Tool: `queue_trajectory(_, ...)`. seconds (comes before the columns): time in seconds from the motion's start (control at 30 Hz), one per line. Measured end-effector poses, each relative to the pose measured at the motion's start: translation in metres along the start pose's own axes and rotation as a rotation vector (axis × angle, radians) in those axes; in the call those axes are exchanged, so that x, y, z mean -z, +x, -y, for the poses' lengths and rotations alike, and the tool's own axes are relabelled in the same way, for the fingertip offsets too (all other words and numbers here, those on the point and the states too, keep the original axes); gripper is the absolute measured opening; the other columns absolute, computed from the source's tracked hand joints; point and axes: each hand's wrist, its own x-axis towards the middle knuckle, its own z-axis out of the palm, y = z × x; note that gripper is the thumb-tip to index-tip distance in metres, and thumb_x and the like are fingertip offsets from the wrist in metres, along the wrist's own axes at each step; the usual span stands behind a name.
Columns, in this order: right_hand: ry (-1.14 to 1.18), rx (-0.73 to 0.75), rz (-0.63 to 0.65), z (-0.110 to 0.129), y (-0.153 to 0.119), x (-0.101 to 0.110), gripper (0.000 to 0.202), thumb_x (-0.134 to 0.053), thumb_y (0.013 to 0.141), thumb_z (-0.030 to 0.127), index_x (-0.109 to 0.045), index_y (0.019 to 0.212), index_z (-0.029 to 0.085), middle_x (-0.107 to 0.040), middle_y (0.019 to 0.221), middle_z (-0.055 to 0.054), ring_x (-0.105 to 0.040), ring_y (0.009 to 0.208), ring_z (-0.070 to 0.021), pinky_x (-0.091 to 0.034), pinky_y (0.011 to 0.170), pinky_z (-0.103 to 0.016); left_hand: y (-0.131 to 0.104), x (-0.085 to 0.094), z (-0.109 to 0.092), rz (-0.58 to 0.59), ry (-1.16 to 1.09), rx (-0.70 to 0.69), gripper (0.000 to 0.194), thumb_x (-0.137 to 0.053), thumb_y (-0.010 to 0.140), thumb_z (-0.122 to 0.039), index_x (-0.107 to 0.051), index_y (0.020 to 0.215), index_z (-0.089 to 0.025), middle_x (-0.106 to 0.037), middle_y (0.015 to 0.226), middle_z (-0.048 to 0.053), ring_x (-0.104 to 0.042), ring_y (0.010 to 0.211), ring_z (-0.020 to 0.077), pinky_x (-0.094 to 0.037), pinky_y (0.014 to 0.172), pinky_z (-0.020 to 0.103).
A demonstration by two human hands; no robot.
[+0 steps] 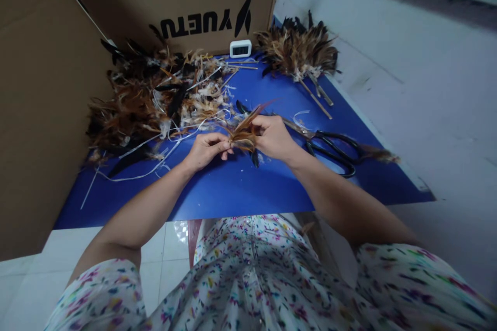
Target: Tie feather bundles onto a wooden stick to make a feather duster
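Observation:
Over the middle of the blue tabletop (217,194), my left hand (208,151) pinches the base of a small bunch of brown feathers (244,132). My right hand (274,137) is closed on the same bunch from the other side, near the feathers' upper part. Dark feather tips poke out below and behind the fingers. Just right of my right hand lies a pair of black-handled scissors (336,147), its blades partly behind that hand. A big loose heap of brown, black and white feathers (155,98) spreads left of and beyond my left hand.
White plastic strips (155,169) trail across the table's left side. Finished-looking feather bundles on sticks (301,49) lie at the back right. A small white digital clock (240,48) stands against a cardboard box (128,0). A wall (427,88) borders the right.

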Motion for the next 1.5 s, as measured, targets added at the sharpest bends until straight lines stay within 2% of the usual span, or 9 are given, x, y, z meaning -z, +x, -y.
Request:
queue_trajectory(0.47,-0.058,-0.001,-0.002,-0.005,-0.003,-0.005,0.034,-0.077,0.072,0.051,-0.071,0.073,0.017,-0.066,0.068,-0.002,-0.054,0.057,-0.0121,-0.045,0.054,-0.027,0.001,0.001,0.003,0.009,-0.027,0.011,0.033,-0.075,0.078,-0.045,-0.07,0.069,-0.014,-0.065,0.054,0.001,-0.059,0.048,0.0081,-0.046,0.054,0.02)
queue_trajectory(0.6,-0.042,0.006,0.004,-0.002,-0.004,-0.006,0.031,-0.079,0.069,0.048,-0.072,0.073,0.018,-0.07,0.073,-0.002,-0.059,0.063,-0.0134,-0.049,0.06,-0.027,0.001,0.001,0.004,0.016,-0.046,0.025,0.035,-0.075,0.076,-0.047,-0.07,0.069,-0.013,-0.065,0.054,0.001,-0.057,0.046,0.0076,-0.046,0.052,0.02)
queue_trajectory(0.7,-0.061,0.003,-0.016,-0.001,-0.004,-0.007,0.03,-0.082,0.066,0.045,-0.072,0.072,0.017,-0.071,0.072,-0.002,-0.06,0.063,-0.0133,-0.048,0.059,-0.026,0.001,0.001,0.005,0.024,-0.065,0.029,0.036,-0.075,0.076,-0.048,-0.07,0.07,-0.013,-0.064,0.053,0.001,-0.057,0.045,0.0075,-0.045,0.051,0.02)
queue_trajectory(1.07,-0.134,0.128,-0.088,-0.009,-0.006,-0.01,0.023,-0.082,0.066,0.037,-0.072,0.075,0.019,-0.073,0.08,-0.003,-0.065,0.073,-0.0164,-0.051,0.069,-0.029,0.001,-0.001,0.007,-0.004,-0.087,0.045,0.04,-0.076,0.074,-0.051,-0.069,0.07,-0.012,-0.066,0.052,0.003,-0.06,0.045,0.0093,-0.048,0.052,0.02)
queue_trajectory(1.27,-0.107,0.095,-0.069,-0.009,-0.008,-0.012,0.021,-0.08,0.07,0.037,-0.071,0.077,0.019,-0.071,0.078,-0.002,-0.062,0.067,-0.0147,-0.049,0.064,-0.028,0.001,-0.001,0.008,-0.015,-0.097,0.039,0.037,-0.076,0.075,-0.049,-0.069,0.07,-0.012,-0.066,0.053,0.002,-0.06,0.045,0.0087,-0.048,0.052,0.02)
queue_trajectory(1.5,-0.059,0.075,-0.049,-0.01,-0.008,-0.013,0.022,-0.082,0.068,0.037,-0.07,0.074,0.019,-0.069,0.071,-0.002,-0.059,0.063,-0.0141,-0.046,0.059,-0.027,0.001,0.001,0.011,-0.007,-0.116,0.025,0.032,-0.075,0.078,-0.043,-0.07,0.07,-0.012,-0.066,0.054,0.002,-0.061,0.047,0.0082,-0.048,0.053,0.019)
